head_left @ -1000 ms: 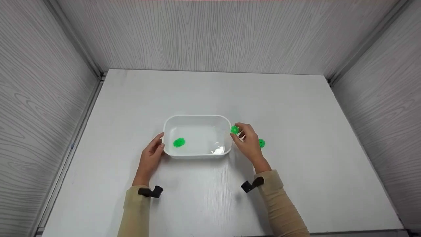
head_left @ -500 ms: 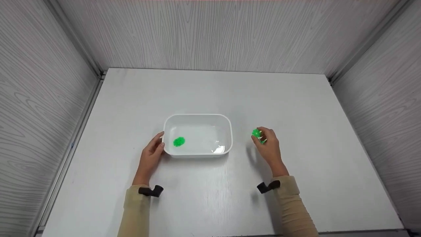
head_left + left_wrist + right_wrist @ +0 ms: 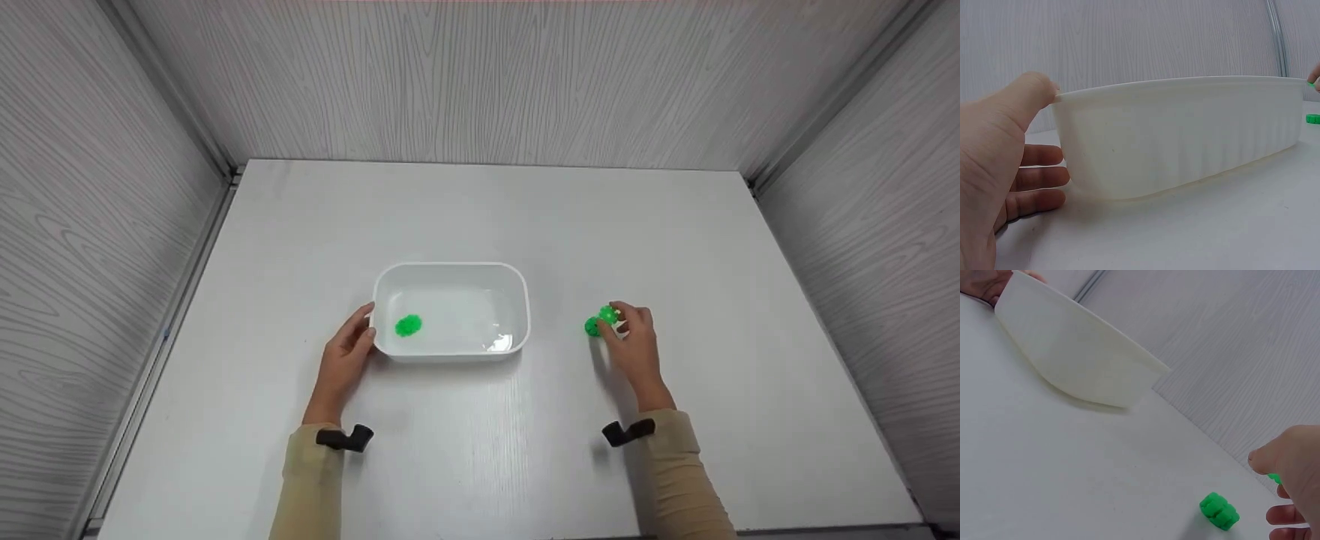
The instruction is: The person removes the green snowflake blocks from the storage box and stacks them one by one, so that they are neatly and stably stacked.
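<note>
A white rectangular plastic tub (image 3: 450, 356) stands on the table. My left hand (image 3: 346, 360) holds its left end, the thumb at the rim and the other fingers against the outer wall. In the tub's near left part lies a green scalloped plastic piece (image 3: 409, 325). To the right, my right hand (image 3: 636, 349) pinches a round, notched green piece (image 3: 609, 313) between thumb and fingers; in the right wrist view the hand hides most of it. A thick, knobbly green piece (image 3: 1219, 511) lies on the table just left of that hand, partly overlapped in the head view.
The white tabletop (image 3: 450, 210) is bounded by pale wood-grain panels (image 3: 480, 82) at the back and both sides. A gap separates the tub from the green pieces on the right. Black wrist mounts (image 3: 628, 433) sit on both cuffs.
My right hand has moved right, away from the tub's right end, carrying the pinched green piece to beside the one on the table. The left hand and tub have stayed put.
</note>
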`<state>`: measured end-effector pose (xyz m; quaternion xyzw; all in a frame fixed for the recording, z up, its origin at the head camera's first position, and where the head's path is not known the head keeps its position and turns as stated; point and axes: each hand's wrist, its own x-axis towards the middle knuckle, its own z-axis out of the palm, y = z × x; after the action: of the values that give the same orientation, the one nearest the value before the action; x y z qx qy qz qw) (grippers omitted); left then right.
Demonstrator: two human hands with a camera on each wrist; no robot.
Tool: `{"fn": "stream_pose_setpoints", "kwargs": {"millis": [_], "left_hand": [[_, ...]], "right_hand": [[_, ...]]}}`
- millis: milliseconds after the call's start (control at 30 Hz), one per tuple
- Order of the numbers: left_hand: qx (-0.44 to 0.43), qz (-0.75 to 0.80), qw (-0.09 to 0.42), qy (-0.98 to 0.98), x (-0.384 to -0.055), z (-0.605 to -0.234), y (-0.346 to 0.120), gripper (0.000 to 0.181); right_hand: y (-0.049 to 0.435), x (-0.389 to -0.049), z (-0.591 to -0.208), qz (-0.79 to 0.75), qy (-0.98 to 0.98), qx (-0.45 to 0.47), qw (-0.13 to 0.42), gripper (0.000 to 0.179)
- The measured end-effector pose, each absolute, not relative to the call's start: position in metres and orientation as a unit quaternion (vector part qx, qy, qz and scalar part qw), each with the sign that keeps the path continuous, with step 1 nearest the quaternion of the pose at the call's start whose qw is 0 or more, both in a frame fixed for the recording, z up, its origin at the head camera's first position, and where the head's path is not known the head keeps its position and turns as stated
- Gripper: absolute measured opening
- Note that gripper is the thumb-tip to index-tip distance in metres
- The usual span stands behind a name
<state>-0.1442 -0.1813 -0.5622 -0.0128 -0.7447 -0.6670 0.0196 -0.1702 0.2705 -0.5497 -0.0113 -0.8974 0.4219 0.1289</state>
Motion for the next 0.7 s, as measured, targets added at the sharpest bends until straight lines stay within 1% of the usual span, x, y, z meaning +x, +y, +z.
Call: {"fn": "stream_pose_setpoints", "kwargs": {"millis": [133, 300, 433, 533, 700], "left_hand": [[-0.010, -0.661, 0.016, -0.750, -0.142, -0.557, -0.180, 0.044], [-0.006, -0.662, 0.015, -0.749, -0.148, -0.569, -0.184, 0.043], [-0.008, -0.657, 0.026, -0.753, -0.151, -0.580, -0.185, 0.043], [-0.012, -0.654, 0.034, -0.756, -0.151, -0.583, -0.185, 0.043], [-0.015, -0.653, 0.032, -0.757, -0.150, -0.584, -0.185, 0.044]], "right_hand": [[0.271, -0.170, -0.553, 0.421, -0.900, -0.019, 0.107, 0.039], [0.270, -0.170, -0.556, 0.411, -0.908, -0.033, 0.073, 0.040], [0.269, -0.172, -0.558, 0.398, -0.915, -0.039, 0.052, 0.039], [0.268, -0.173, -0.559, 0.392, -0.918, -0.039, 0.043, 0.039], [0.268, -0.174, -0.561, 0.386, -0.921, -0.040, 0.033, 0.040]]}}
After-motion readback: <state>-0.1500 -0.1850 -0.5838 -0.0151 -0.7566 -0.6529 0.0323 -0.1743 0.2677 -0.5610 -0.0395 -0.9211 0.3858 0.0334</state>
